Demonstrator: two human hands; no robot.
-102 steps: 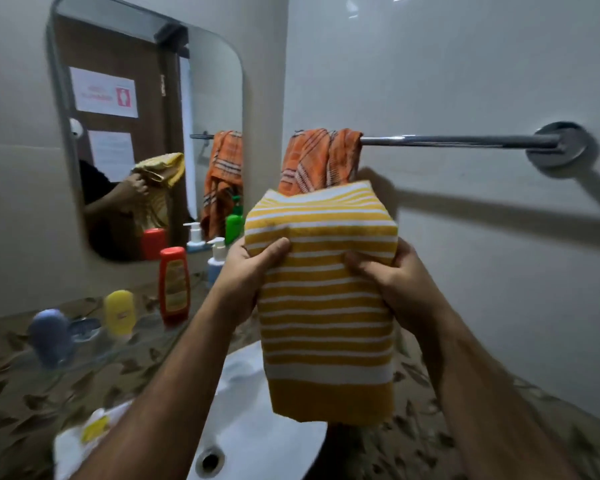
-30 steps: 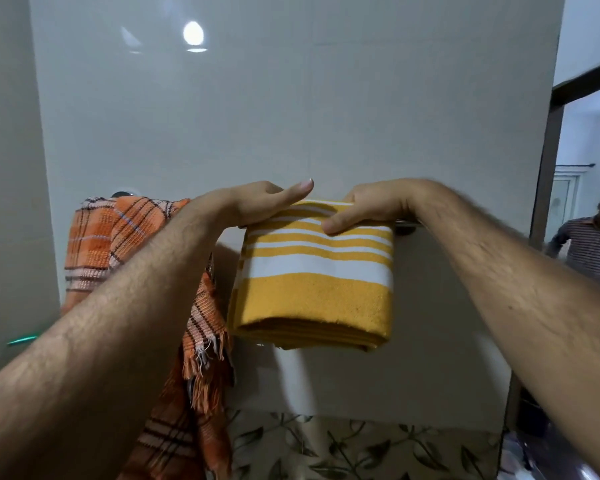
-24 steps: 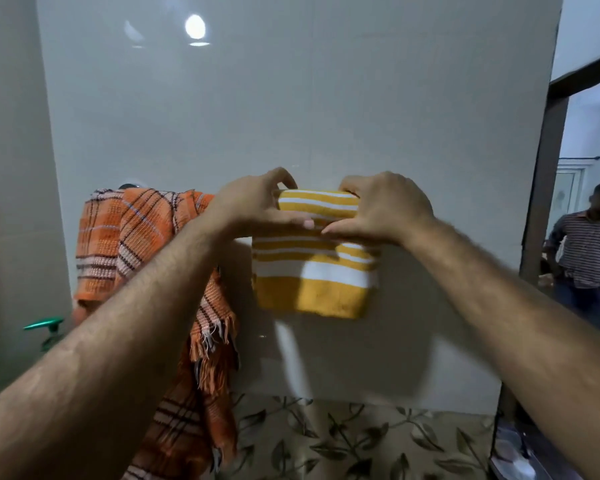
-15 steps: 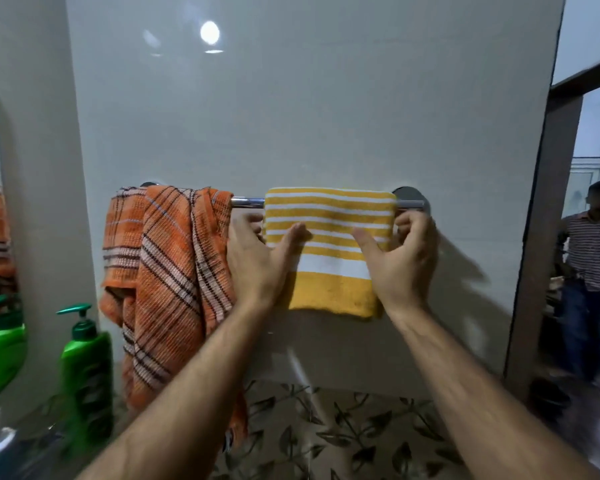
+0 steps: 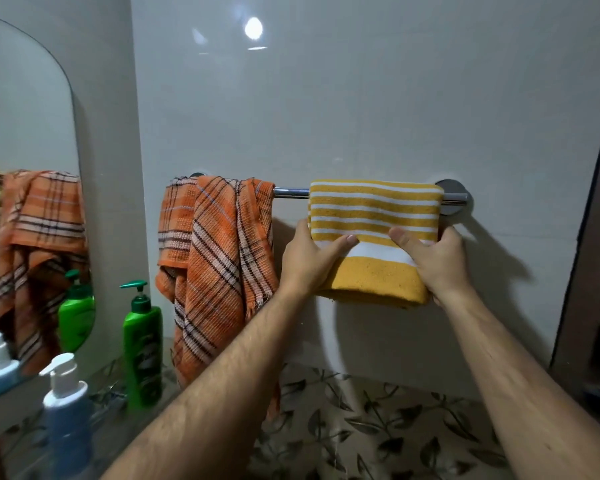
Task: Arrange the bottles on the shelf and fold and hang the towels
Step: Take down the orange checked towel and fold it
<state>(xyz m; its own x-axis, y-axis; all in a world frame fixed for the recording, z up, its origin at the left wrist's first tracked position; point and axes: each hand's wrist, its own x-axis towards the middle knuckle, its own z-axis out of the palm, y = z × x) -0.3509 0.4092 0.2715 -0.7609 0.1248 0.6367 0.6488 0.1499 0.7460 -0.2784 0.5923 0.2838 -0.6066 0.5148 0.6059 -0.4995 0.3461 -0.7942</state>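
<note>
A folded yellow-and-white striped towel (image 5: 373, 216) hangs over the right part of a chrome towel bar (image 5: 291, 192). My left hand (image 5: 307, 261) grips the towel's lower left edge, thumb across the front. My right hand (image 5: 435, 259) grips its lower right edge the same way. An orange plaid towel (image 5: 215, 254) hangs bunched and unfolded on the bar's left end. A green pump bottle (image 5: 142, 344) and a blue pump bottle (image 5: 66, 410) stand on the glass shelf (image 5: 108, 405) at the lower left.
A mirror (image 5: 25, 202) on the left wall reflects the orange towel and the bottles. Leaf-patterned tiles (image 5: 361, 427) run below the white wall. A dark door frame (image 5: 589, 237) borders the right edge. A red bottle's edge shows at the bottom left corner.
The yellow towel went from held folded in front of me to draped over the bar. Both hands slid down from its top to its lower side edges.
</note>
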